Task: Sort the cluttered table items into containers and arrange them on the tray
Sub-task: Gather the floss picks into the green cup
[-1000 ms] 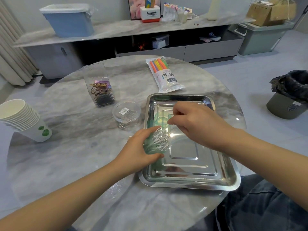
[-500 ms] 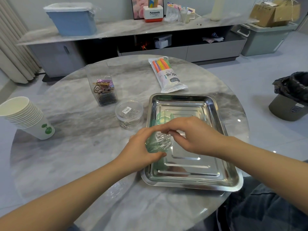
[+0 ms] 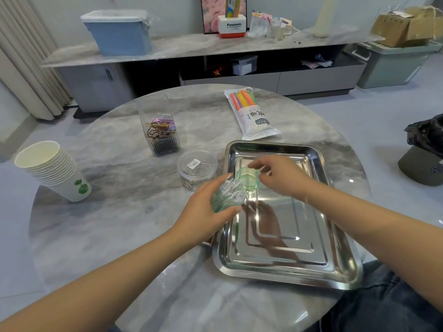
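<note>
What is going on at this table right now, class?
A person is sorting small items at a round marble table. The left hand grips a green-tinted jar of white sticks, tilted at the near-left edge of the steel tray. The right hand pinches the jar's green lid just beside its mouth, so the jar is open. A tub of paper clips, a tall box of hair clips, a straw pack and a cup stack lie on the table, outside the tray.
</note>
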The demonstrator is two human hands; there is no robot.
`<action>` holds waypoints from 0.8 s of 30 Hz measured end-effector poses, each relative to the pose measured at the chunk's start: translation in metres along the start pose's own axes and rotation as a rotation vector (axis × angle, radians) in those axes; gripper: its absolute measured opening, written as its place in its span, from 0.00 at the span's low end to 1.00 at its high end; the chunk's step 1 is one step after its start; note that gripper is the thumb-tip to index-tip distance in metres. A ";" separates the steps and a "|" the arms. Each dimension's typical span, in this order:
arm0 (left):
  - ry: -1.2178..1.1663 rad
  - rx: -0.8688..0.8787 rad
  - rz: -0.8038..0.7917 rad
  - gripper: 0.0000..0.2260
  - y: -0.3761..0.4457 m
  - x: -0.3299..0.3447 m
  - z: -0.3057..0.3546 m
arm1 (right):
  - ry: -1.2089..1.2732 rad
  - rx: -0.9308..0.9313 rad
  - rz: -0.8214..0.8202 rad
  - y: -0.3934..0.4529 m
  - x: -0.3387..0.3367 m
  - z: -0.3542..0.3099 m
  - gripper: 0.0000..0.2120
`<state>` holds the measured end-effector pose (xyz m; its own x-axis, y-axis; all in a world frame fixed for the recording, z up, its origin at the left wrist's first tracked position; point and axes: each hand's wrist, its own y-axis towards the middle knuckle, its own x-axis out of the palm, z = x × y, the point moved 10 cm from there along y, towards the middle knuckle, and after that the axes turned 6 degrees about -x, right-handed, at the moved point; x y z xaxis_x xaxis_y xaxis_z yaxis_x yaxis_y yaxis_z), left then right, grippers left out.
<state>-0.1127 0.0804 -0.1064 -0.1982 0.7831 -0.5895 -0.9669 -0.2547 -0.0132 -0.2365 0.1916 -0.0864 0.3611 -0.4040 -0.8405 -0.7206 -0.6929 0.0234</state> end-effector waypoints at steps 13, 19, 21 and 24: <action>-0.045 -0.085 0.049 0.40 0.003 -0.021 -0.013 | -0.234 0.015 -0.174 0.022 0.052 0.008 0.34; -0.058 -0.113 0.115 0.35 0.004 -0.034 -0.013 | 0.042 -0.033 -0.055 0.007 0.011 -0.021 0.33; -0.068 -0.107 0.117 0.31 0.005 -0.035 -0.012 | 0.048 -0.091 -0.054 0.000 -0.002 -0.035 0.33; -0.053 -0.083 0.116 0.30 0.004 -0.035 -0.010 | 0.006 -0.188 -0.071 -0.012 -0.014 -0.056 0.33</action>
<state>-0.1080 0.0460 -0.0940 -0.3185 0.7738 -0.5475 -0.9208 -0.3897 -0.0151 -0.1991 0.1722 -0.0448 0.4110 -0.3527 -0.8406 -0.5701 -0.8190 0.0649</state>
